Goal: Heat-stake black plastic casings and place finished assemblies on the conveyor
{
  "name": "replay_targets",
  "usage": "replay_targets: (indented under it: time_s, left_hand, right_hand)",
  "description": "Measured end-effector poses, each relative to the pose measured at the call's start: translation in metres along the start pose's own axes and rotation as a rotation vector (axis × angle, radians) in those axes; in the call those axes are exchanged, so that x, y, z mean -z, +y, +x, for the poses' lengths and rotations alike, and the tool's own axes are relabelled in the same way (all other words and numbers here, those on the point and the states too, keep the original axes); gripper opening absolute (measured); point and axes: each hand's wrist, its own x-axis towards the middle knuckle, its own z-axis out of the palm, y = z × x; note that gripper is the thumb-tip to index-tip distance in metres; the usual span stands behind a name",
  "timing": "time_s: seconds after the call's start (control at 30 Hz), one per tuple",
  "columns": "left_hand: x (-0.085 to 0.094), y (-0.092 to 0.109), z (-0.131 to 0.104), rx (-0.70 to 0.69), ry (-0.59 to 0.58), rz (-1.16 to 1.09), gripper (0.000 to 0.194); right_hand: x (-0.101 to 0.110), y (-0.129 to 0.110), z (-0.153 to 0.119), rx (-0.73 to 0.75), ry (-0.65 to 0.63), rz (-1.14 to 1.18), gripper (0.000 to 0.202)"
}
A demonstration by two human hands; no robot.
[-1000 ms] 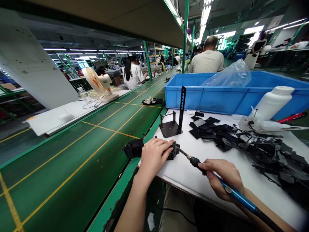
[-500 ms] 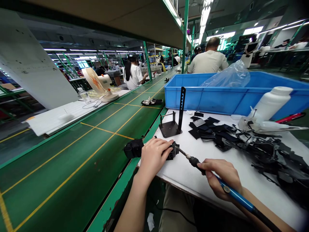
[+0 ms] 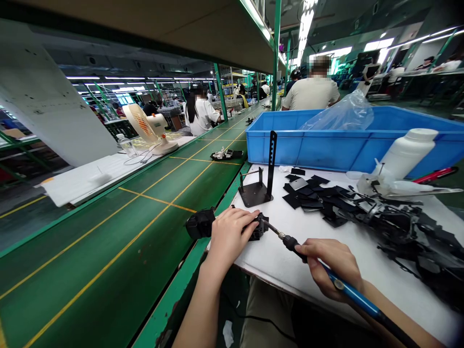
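Note:
My left hand (image 3: 232,232) is closed over a black plastic assembly (image 3: 200,224), which lies across the table's left edge and reaches over the green belt. The hand hides the middle of this piece. My right hand (image 3: 331,266) grips a soldering iron (image 3: 290,242) with a blue and black handle. Its metal tip points left and touches, or nearly touches, the assembly's right end beside my left fingertips. Just beyond my left hand stands a dark metal stand (image 3: 256,193) with a tall slotted upright.
A green conveyor belt (image 3: 145,217) runs along the left, carrying another black and white part (image 3: 226,154). Black flat pieces (image 3: 319,193) and tangled black parts (image 3: 406,232) cover the table's right. Behind are a blue bin (image 3: 290,145) and white bottle (image 3: 409,152). Co-workers sit farther off.
My hands, the soldering iron and the black assembly hold almost the same position. The view has shifted very slightly.

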Motion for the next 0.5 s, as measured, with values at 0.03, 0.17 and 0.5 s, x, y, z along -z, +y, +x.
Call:
replay_targets:
  time_s: [0.03,0.17,0.5]
  left_hand:
    - [0.0003,0.0001,0.0001,0.004,-0.002,0.0,0.024]
    - [0.0009,0.0002,0.0003,0.021,-0.015,-0.003,0.024]
    - [0.0028,0.003,0.0002,0.034,-0.018,0.005,0.024]
  right_hand:
    - [0.001,0.0002,-0.0007,0.002,0.002,-0.007,0.031]
    - [0.006,-0.0001,-0.0013,-0.027,0.05,-0.024,0.032]
    - [0.0075,-0.0016,0.0078,0.032,0.085,-0.108,0.031]
